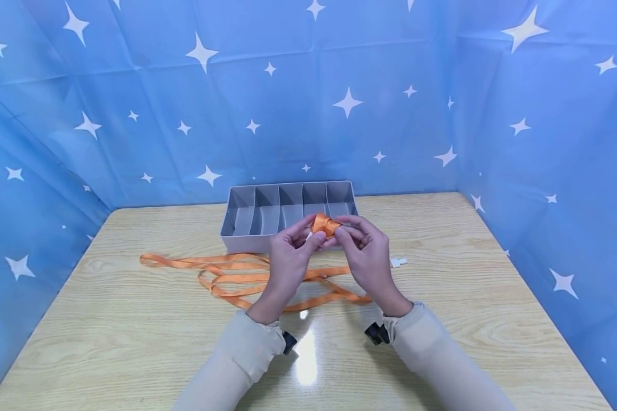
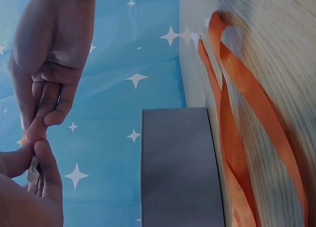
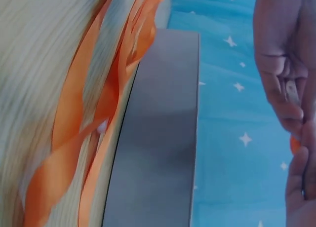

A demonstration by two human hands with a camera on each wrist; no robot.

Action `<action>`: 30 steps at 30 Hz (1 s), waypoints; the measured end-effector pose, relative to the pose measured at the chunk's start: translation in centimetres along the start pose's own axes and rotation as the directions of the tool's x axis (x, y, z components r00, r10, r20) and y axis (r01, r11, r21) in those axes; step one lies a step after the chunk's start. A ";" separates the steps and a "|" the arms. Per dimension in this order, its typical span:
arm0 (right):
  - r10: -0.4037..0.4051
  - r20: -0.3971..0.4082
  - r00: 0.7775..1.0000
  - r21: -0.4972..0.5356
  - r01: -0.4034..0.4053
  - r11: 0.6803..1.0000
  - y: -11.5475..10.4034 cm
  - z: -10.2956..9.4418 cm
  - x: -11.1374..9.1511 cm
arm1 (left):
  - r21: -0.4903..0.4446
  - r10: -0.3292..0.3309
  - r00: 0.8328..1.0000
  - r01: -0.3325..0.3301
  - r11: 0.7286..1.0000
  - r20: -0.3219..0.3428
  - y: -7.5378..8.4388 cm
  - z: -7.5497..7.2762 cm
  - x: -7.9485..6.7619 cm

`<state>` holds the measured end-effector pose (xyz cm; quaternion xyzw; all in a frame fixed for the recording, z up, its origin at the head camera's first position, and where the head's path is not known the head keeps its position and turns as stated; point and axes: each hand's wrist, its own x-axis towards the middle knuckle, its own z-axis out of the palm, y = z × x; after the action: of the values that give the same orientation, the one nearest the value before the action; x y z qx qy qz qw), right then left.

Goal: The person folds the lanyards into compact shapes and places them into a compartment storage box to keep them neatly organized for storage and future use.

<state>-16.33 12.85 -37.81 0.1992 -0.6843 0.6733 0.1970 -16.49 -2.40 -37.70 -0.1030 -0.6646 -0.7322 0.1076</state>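
Note:
Above the front of the grey tray, my left hand [image 1: 288, 251] and right hand [image 1: 368, 251] pinch a wound-up orange lanyard [image 1: 325, 224] between thumbs and fingers. It looks like a compact roll of flat satin ribbon. In the left wrist view a small white clip [image 2: 33, 172] shows by the left fingers. Only a sliver of the roll [image 3: 295, 145] is seen in the right wrist view; the fingers cover the rest. Below the hands, loose orange lanyards [image 1: 239, 278] lie in loops on the table, one ending in a white clip [image 1: 398, 262] on the right.
The grey tray [image 1: 247, 244], split into several compartments, stands at the table's back edge, behind the hands. Around the wooden table [image 1: 108, 331] hangs a blue curtain [image 1: 288, 97] with white stars. A black device [image 1: 376, 333] sits at the right cuff.

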 end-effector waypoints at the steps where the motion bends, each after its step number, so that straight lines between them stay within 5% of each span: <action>1: 0.012 -0.013 1.000 0.015 -0.012 1.000 0.0 0.0 0.1 | 0.002 0.011 1.000 -0.011 1.000 0.001 0.0 0.0 0.0; 14: -0.045 -0.104 0.994 -0.029 0.042 0.999 0.2 0.7 0.2 | 0.048 0.083 0.996 -0.084 0.995 0.009 -0.2 0.1 0.2; 25: -0.076 -0.101 0.992 -0.002 0.076 0.997 0.2 0.6 0.4 | 0.047 -0.029 0.994 0.024 0.999 0.107 0.1 -0.3 0.4; 30: -0.048 -0.101 0.994 -0.065 0.041 0.997 -0.2 0.7 0.3 | 0.039 -0.044 0.992 0.039 0.998 0.122 0.1 -0.4 0.7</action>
<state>-16.54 12.16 -37.51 0.1733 -0.6895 0.6561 0.2531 -17.08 -2.82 -37.41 -0.1321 -0.6854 -0.7142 0.0531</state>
